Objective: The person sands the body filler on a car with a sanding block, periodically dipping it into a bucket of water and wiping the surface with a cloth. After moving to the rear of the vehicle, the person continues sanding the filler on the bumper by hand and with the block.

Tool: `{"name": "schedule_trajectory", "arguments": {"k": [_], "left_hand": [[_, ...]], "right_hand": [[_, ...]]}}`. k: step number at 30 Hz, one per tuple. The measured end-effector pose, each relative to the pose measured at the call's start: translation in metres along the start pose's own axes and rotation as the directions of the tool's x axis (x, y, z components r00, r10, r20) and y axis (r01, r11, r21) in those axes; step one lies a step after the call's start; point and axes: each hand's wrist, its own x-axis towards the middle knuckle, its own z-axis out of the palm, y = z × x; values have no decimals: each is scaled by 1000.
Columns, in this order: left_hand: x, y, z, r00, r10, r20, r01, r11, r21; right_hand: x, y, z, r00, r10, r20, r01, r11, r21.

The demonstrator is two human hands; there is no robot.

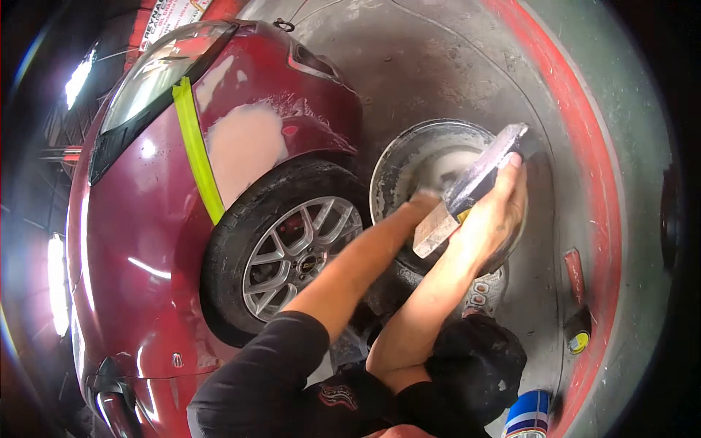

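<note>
In the head view, the right hand (499, 213) sits just right of centre at about three o'clock, its fingers wrapped round the lower edge of a flat sanding block (473, 182), thumb tip up near the block's top corner. The block is tilted, its long axis running from seven o'clock up to one o'clock, and it lies across the mouth of a grey bucket (398, 164), so it covers part of the rim on the right side. The left hand (425, 201) reaches to the same bucket from seven o'clock, its forearm stretched up from a black sleeve (270, 372); the hand is blurred and partly behind the block's lower end, so whether it is open or closed cannot be told. Whitish, cloudy residue coats the bucket's inner wall. At nine o'clock from the bucket stands the front wheel (299, 252) of a red car (139, 241), with a silver spoked rim. Above the wheel, at eleven o'clock, a pale pink filler patch (244, 150) covers the fender, and a strip of yellow-green tape (197, 150) runs down just left of it. On the grey floor at four o'clock from the hands lie a reddish tool (575, 271) and a can with a yellow end (578, 339); a blue spray can (527, 416) shows at the bottom edge, near five o'clock.
</note>
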Motion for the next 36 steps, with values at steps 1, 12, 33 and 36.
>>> {"name": "schedule_trajectory", "arguments": {"k": [1, 12, 33, 36], "left_hand": [[0, -16, -7, 999, -5, 35, 4, 999, 53], [-242, -63, -267, 965, 249, -84, -15, 369, 929], [-201, -92, -253, 997, -47, 55, -41, 269, 962], [-236, -79, -260, 998, -52, 30, -11, 329, 944]], "right_hand": [[-5, 1, 4, 999, 29, 15, -29, 1000, 1], [-58, 25, 44, 960, 103, 260, -129, 988, 85], [-37, 33, 34, 974, 95, 204, -123, 984, 126], [-50, 43, 44, 976, 53, 210, -63, 997, 41]]}}
